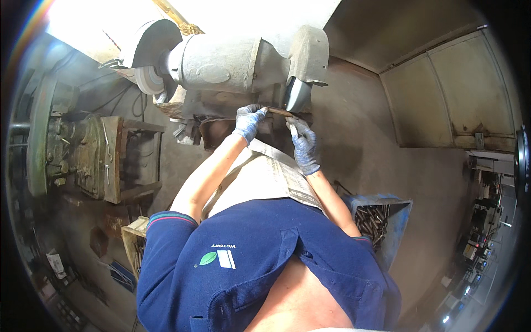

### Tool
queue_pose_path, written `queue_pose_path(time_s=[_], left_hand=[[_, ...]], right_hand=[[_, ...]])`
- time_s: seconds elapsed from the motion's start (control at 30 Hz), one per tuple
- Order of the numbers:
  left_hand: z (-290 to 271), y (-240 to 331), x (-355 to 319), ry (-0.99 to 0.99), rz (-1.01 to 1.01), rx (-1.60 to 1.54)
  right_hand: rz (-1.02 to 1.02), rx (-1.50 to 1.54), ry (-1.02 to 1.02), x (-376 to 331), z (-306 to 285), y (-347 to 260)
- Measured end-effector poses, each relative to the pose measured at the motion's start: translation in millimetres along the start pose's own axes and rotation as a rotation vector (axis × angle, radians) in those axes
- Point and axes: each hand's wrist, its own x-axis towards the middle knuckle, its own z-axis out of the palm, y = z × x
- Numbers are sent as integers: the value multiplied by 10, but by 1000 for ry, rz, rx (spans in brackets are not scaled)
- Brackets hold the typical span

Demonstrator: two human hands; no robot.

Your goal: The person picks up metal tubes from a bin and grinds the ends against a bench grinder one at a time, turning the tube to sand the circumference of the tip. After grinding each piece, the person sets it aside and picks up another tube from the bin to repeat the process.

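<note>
Brimming blue bin (399, 221) holds metal rods (371, 220).

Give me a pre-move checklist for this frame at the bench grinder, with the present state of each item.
1. Both hands gloved: ok, left hand and right hand wear blue-grey gloves.
2. Two-handed hold on the thin rod: ok.
3. Rod tip at the right grinding wheel: ok, though actual contact cannot be told.
4. Wheel spinning: cannot tell.
5. Lap covered: ok, a sheet of newspaper lies across it.
6. Blue bin of metal pieces beside the right arm: ok.
</note>
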Motion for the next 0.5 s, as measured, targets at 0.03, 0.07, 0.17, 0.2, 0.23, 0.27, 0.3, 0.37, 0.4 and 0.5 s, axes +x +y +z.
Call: queue_pose_path(time_s=[0.03, 0.07, 0.17, 0.2, 0.23, 0.27, 0.3, 0.37, 0.4, 0.5], left_hand=[[-56, -71, 50, 3, 37, 39], [-112, -147, 85, 4, 26, -3], [-154, -165, 68, -22, 22, -74], [-157, -104, -13, -41, 42, -59], [-159, -71, -87, -62, 63, -44], [-169, -91, -133, -73, 134, -25], [-161, -40, -235, -94, 124, -50], [-144, 104, -436, -130, 141, -55], [-144, 178, -527, -147, 169, -38], [-136, 219, -647, -192, 240, -9]], right_hand=[[-14, 36, 20, 4, 54, 4], [-27, 71, 41, 7, 90, 7], [-9, 21, -45, -5, 75, 75], [-45, 2, -39, -30, 60, 45], [-82, -17, -32, -78, 31, 6], [-117, -36, -23, -137, 14, -36], [-101, 36, -2, -210, 3, -169], [-299, -237, -6, -292, -29, -443], [-396, -376, -9, -332, -33, -575], [-419, -406, 18, -471, -61, -764]])
